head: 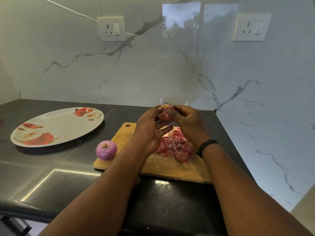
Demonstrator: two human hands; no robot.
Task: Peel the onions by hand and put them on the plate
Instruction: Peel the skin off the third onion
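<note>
A home kitchen, by every sign. A dark polished stone surface (51,181) runs into a corner of glossy white marble-veined wall panels (153,70), with white switched wall sockets at eleven o'clock (111,29) and one o'clock (250,27). On it sit a wooden chopping board (170,166) littered with red onion skins (175,147), and at nine o'clock an oval rose-patterned plate (56,126).

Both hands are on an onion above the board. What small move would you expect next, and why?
Probably another pull at the skin: the right hand has its thumb pressed on the held onion while the left hand grips it. The plate holds no onion yet, and a peeled onion waits on the cutting board.
</note>
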